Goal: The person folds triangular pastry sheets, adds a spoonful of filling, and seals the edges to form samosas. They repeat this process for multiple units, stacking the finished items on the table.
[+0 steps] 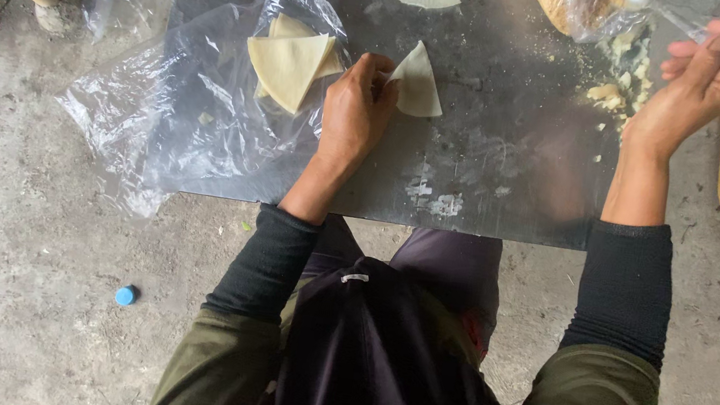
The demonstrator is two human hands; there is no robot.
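A: Why is the pale triangular dough sheet [418,81] held flat on the dark metal tabletop [512,157]?

B: The left hand [354,115] pinches its near edge, fingers closed on it, pinning it to the surface. The right hand [699,84] is raised over the crumbly yellow filling pile [618,78], fingers closed around a clear plastic wrap end [689,23].

A: Surroundings?

B: More folded dough triangles [290,61] lie on a clear plastic sheet [160,114], keeping them off the metal. Below is a grey concrete floor [21,280] with a small blue cap [125,295].

Your left hand [355,110] is resting on the metal sheet [494,155], touching the dough triangle [418,83] at its three o'clock. The stacked triangles [290,61] are lying on the plastic bag [187,117] at nine o'clock.
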